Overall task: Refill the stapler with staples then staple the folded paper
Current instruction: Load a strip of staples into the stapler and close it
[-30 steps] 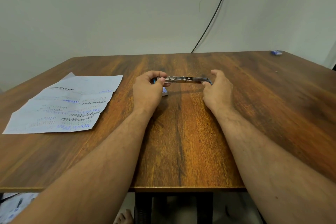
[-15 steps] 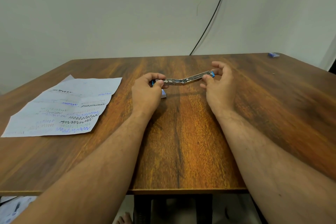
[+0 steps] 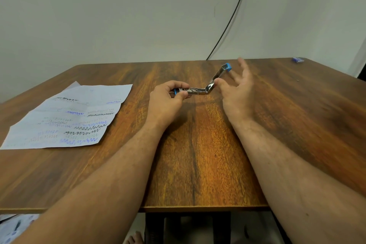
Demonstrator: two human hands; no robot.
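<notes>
A metal stapler [image 3: 196, 91] with blue end caps hangs just above the middle of the wooden table [image 3: 198, 154]. My left hand [image 3: 166, 101] is closed around its left end, level with the table. The stapler's top arm [image 3: 219, 74] is swung up and away to the right, its blue tip raised. My right hand [image 3: 237, 89] is beside that arm with fingers spread, and its thumb touches the arm near the hinge. The paper [image 3: 65, 119], creased and covered in scribbled lines, lies flat at the left.
A small blue box [image 3: 297, 59] sits at the table's far right corner. A black cable [image 3: 227, 25] runs down the wall behind the table. More papers [image 3: 13, 228] lie on the floor at lower left.
The stapler's top arm has swung from nearly flat to steeply raised. My right hand has let go of its tip and spread its fingers; my left hand kept its hold.
</notes>
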